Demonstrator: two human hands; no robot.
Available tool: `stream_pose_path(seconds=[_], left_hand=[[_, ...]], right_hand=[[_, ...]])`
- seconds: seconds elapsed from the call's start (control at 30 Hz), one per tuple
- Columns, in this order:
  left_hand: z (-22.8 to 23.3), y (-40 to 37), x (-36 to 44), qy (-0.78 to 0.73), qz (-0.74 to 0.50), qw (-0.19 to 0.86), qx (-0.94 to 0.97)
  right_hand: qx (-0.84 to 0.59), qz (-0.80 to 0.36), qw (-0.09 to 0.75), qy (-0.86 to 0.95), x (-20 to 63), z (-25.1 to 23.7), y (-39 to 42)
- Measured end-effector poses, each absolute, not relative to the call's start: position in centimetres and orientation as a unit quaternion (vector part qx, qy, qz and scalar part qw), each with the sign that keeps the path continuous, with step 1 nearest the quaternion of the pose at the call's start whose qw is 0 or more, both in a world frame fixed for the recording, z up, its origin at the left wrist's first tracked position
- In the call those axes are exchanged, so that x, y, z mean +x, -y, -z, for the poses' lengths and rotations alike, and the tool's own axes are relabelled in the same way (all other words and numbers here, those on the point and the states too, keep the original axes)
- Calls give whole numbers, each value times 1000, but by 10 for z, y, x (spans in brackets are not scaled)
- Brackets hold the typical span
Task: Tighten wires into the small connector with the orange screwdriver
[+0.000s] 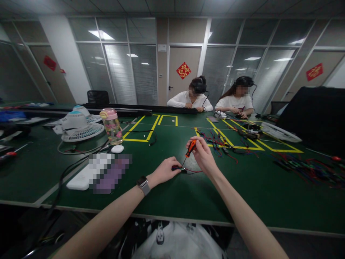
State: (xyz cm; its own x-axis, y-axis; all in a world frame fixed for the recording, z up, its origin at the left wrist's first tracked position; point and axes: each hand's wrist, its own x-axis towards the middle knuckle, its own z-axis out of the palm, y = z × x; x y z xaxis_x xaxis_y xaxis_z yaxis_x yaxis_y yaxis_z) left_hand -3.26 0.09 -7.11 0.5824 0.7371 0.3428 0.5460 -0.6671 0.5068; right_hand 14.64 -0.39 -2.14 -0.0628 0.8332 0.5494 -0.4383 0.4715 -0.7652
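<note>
My right hand [203, 155] grips a small screwdriver with an orange and black handle [191, 148], its tip pointing down toward a small black connector [180, 169] with thin red and black wires. My left hand [165, 171], with a watch on the wrist, pinches that connector against the green table [188, 194]. The two hands sit close together near the middle of the table.
A pile of red and black wired connectors [218, 142] lies beyond my right hand, more wires [309, 167] at the right. To the left stand a pink-lidded bottle [111, 126], a white fan [79, 126] and a white device [81, 180]. Two people sit across the table.
</note>
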Motion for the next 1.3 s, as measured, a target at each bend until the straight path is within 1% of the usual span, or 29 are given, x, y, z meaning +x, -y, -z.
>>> stream_pose_path(seconds=[0.2,0.37,0.5,0.7,0.8,0.93,1.07,1.3], left_hand=[[71,-1,-33,-364,-273,179,872],[72,-1,-32,-369,-273,178,870],[71,0,-32,-372,-276,181,868],[68,1,-32,-376,-270,192,865],[68,1,-32,-380,-270,196,863],[68,2,-32,-380,-272,196,862],[68,2,-32,-383,-269,196,862],[71,0,-33,-384,-269,200,860]], right_hand=[[-211,-439,665,566,148,26,1],[-212,-468,644,566,149,24,3],[-185,-482,652,555,147,21,5],[-192,-460,669,551,147,25,3],[-208,-451,663,559,149,26,2],[-200,-479,647,558,147,22,5],[-177,-500,654,540,143,18,7],[-211,-465,654,558,146,25,5]])
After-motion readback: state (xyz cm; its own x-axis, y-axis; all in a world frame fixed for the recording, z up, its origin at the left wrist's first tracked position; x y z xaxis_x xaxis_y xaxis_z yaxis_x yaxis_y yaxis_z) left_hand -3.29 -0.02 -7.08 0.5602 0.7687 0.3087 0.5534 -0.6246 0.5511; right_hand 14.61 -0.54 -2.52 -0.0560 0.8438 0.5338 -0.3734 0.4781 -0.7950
